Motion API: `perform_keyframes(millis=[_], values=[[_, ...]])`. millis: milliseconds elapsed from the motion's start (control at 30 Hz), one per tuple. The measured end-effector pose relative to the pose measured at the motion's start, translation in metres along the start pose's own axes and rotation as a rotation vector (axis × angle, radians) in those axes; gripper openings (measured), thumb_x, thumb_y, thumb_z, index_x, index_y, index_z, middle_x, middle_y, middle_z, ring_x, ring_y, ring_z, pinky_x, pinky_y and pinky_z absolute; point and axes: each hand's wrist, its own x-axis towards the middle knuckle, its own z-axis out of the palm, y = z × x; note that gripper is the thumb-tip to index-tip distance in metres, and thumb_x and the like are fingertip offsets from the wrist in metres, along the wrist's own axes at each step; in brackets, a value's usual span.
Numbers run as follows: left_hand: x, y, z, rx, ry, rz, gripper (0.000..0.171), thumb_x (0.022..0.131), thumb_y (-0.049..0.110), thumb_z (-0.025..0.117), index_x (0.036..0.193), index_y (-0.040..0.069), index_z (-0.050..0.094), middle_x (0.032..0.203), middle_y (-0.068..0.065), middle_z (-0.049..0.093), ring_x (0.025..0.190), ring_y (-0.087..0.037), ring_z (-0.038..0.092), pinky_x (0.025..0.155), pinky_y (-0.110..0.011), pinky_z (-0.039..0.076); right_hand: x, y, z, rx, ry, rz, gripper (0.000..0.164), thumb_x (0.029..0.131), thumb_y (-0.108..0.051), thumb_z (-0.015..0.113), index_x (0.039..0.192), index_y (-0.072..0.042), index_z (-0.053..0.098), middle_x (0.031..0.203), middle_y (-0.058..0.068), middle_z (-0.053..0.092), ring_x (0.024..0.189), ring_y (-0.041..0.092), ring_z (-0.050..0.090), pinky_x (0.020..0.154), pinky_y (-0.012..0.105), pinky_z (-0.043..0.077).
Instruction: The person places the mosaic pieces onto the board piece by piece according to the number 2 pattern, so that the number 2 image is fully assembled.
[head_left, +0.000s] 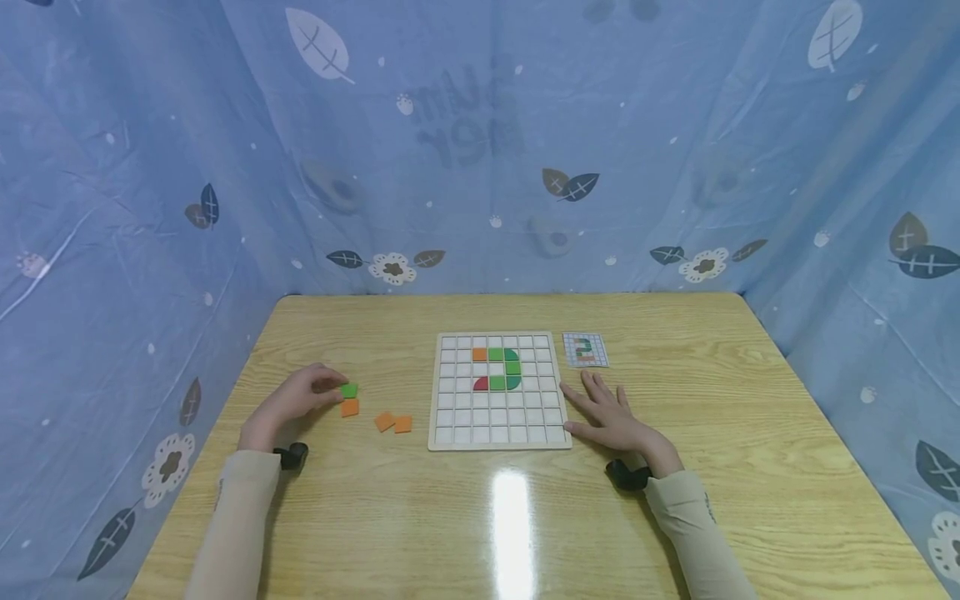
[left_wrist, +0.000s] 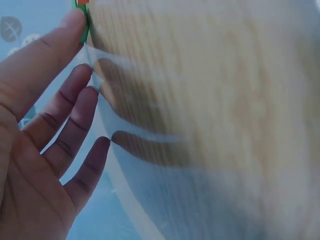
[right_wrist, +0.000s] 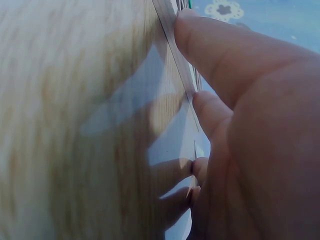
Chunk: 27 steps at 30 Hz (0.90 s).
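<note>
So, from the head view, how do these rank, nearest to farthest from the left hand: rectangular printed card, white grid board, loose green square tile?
1. Loose green square tile, at the left hand.
2. White grid board, to the tile's right.
3. Rectangular printed card, beyond the board's right edge.

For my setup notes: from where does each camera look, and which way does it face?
Head: on the head, facing forward and down at table and board; left hand, right hand and forearms show.
Left wrist: on that wrist, facing the green tile; the left hand's palm and fingers show.
Right wrist: on that wrist, facing the board's edge; the right hand's thumb and fingers show.
Shared: head and left wrist both show the green tile.
</note>
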Motion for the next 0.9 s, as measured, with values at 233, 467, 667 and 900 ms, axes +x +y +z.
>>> perform_keyframes(millis=[233, 467, 667, 900], values=[[0.000, -0.001, -0.001, -0.009, 0.001, 0.019, 0.033, 0.085, 0.023, 0.068, 0.113, 0.006, 0.064, 0.107, -0.010, 0.060, 0.100, -0.028, 0.057, 0.085, -0.045, 0.046, 0.000, -0.001, -0.001, -0.011, -0.008, 0.008, 0.067, 0.092, -0.041, 0.053, 0.148, -0.019, 0.023, 0.153, 0.022, -0.001, 0.139, 0.043, -0.008, 0.102, 0.065, -0.014], [0.003, -0.002, 0.000, -0.011, 0.006, 0.025, 0.032, 0.084, 0.024, 0.069, 0.111, 0.008, 0.065, 0.104, -0.007, 0.061, 0.100, -0.026, 0.058, 0.087, -0.045, 0.046, 0.001, -0.001, 0.000, -0.008, -0.010, 0.015, 0.067, 0.092, -0.041, 0.053, 0.148, -0.018, 0.024, 0.153, 0.022, -0.001, 0.139, 0.042, -0.008, 0.102, 0.065, -0.014], [0.003, 0.001, 0.000, -0.001, 0.026, 0.017, 0.036, 0.084, 0.026, 0.069, 0.113, 0.006, 0.064, 0.110, -0.010, 0.061, 0.104, -0.030, 0.056, 0.090, -0.047, 0.044, 0.000, -0.001, -0.001, -0.013, -0.024, 0.019, 0.068, 0.092, -0.043, 0.052, 0.148, -0.019, 0.022, 0.154, 0.020, -0.002, 0.139, 0.041, -0.009, 0.102, 0.064, -0.014], [0.007, 0.011, 0.004, -0.020, 0.054, 0.023, 0.033, 0.084, 0.027, 0.069, 0.111, 0.008, 0.064, 0.101, -0.005, 0.059, 0.101, -0.027, 0.057, 0.088, -0.046, 0.045, 0.000, -0.001, -0.001, -0.004, -0.020, 0.017, 0.067, 0.092, -0.042, 0.053, 0.148, -0.020, 0.022, 0.154, 0.020, -0.002, 0.139, 0.041, -0.009, 0.102, 0.064, -0.014]])
